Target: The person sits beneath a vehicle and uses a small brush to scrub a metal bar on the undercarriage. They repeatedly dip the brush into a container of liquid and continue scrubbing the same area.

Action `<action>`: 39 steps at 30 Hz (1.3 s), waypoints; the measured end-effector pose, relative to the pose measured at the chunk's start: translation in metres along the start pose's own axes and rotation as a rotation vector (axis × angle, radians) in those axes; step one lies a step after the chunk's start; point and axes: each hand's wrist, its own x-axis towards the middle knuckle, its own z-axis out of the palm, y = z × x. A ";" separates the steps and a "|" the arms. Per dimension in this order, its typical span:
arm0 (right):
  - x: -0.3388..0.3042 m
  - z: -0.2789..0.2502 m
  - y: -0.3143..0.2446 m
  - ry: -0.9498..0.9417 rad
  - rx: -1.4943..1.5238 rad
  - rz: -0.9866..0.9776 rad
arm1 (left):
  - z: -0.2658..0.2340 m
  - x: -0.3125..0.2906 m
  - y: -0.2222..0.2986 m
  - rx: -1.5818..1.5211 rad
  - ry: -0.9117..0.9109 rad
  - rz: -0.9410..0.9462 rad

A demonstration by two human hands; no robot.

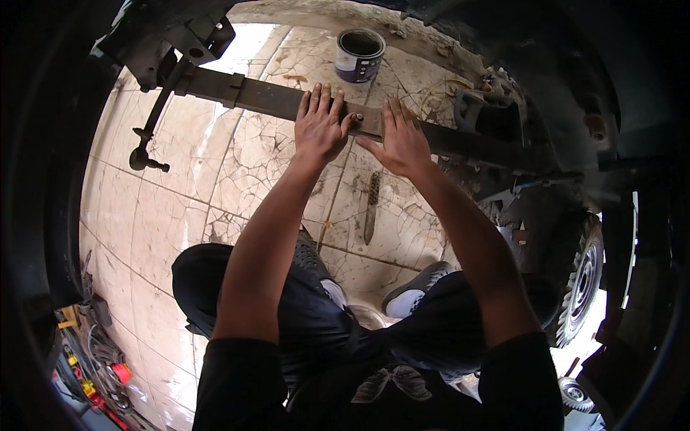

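Observation:
A long, flat dark metal bar, which looks like a leaf spring (269, 98), runs across in front of me, with a small bolt head (359, 116) near its middle. My left hand (320, 133) lies on the bar just left of the bolt, fingers stretched out flat. To the right of the bolt, my right hand (405, 142) rests on the same bar with its fingers extended away from me. Neither hand is wrapped round anything. Below the bar, a wire brush (371, 208) lies on the tiled floor between my arms.
An open paint can (348, 70) stands beyond the bar. A dark rod with a jointed end (139, 159) hangs at left. Dark vehicle parts surround the view, with a tyred wheel (583, 276) at right. Tools and cables (100, 355) lie lower left on cracked tiles (172, 165).

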 end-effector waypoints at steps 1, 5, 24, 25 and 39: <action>0.008 -0.004 -0.005 -0.011 0.031 0.076 | 0.003 0.001 0.004 -0.005 0.006 0.012; 0.023 0.003 0.001 0.027 0.005 0.072 | 0.009 0.010 0.009 -0.084 0.020 0.028; -0.025 0.012 0.005 0.039 0.017 -0.074 | 0.002 -0.002 0.004 -0.083 0.127 0.000; -0.028 0.009 0.017 0.038 -0.008 -0.044 | 0.004 -0.004 0.004 -0.076 0.131 -0.013; -0.018 0.022 -0.016 0.125 0.025 -0.060 | 0.004 -0.001 -0.009 -0.070 0.142 0.050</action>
